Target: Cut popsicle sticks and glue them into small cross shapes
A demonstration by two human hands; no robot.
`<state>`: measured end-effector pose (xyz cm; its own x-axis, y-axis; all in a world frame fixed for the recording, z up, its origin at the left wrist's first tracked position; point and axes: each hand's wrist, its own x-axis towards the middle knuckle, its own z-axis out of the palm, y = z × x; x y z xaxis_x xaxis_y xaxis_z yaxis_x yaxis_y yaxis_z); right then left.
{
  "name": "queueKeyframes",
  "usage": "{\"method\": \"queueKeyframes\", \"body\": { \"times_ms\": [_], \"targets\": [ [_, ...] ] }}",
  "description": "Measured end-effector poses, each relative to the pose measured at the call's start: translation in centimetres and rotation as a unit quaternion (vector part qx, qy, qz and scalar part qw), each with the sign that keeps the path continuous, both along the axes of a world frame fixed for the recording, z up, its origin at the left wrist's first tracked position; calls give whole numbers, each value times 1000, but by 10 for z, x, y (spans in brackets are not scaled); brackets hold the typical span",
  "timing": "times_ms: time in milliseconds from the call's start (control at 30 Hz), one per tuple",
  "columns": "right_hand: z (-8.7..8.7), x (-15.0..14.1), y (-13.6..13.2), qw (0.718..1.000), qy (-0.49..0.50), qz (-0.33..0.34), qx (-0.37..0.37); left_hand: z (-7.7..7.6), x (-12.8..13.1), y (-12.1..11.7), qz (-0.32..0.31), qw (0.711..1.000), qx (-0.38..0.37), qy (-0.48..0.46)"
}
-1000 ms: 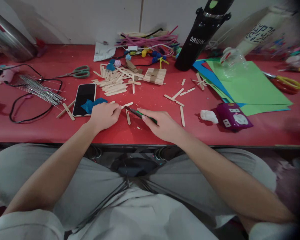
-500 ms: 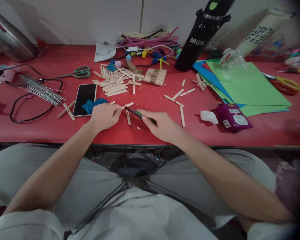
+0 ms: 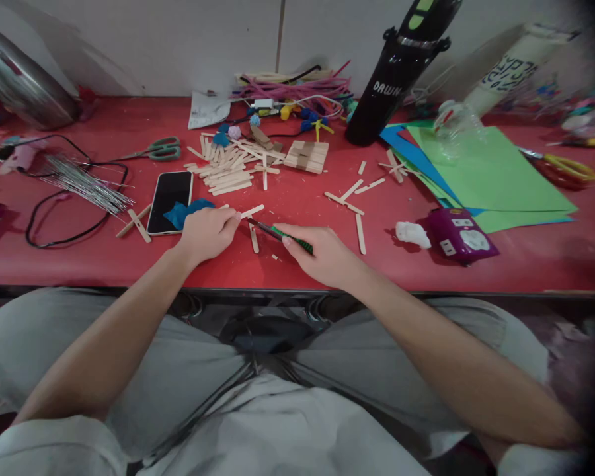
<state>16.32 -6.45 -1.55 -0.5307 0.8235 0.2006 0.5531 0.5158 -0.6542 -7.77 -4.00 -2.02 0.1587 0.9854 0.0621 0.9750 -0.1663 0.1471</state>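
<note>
My left hand (image 3: pixel 207 233) rests on the red table (image 3: pixel 297 264), its fingers closed and pinching one end of a short wooden craft stick (image 3: pixel 252 211). My right hand (image 3: pixel 324 254) is closed around a green-handled cutter (image 3: pixel 283 235), whose dark tip points left and meets the stick near its held end. Another stick (image 3: pixel 254 238) lies just below the tip. A phone (image 3: pixel 170 192) with a blue scrap (image 3: pixel 184 211) on it lies just left of my left hand.
A heap of craft sticks (image 3: pixel 228 170) and a glued stick panel (image 3: pixel 307 156) lie behind the hands. Scissors (image 3: pixel 153 150), a wire bundle (image 3: pixel 86 183), a black bottle (image 3: pixel 394 73), green paper (image 3: pixel 490 172), a purple socket block (image 3: pixel 462 234) and a white lump (image 3: pixel 413 233) surround them.
The view shifted slightly downward. Both hands stay almost where they were, with the cutter tip still against the stick.
</note>
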Motion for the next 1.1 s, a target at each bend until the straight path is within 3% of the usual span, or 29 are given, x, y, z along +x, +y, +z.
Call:
{"method": "queueKeyframes", "body": {
  "times_ms": [133,267,367,467,533,633,800,1100],
  "targets": [
    [-5,8,8,996,-39,-36,67,2,-4,-2,-48,990,28,-127],
    [-10,15,17,979,-109,-90,146,11,5,-13,-135,950,44,-276],
    [-8,13,18,980,-45,-94,170,18,16,-24,-177,923,34,-339],
    [1,4,9,991,124,-35,33,25,24,-34,-199,909,32,-366],
    [8,-2,1,970,224,-9,-90,27,27,-39,-208,903,33,-374],
    [13,-10,-8,930,317,9,-185,28,30,-44,-219,897,24,-383],
    [12,-15,-11,895,381,1,-231,28,33,-49,-224,900,25,-372],
    [12,-19,-15,878,409,-24,-248,31,38,-52,-246,909,63,-331]
  ]
}}
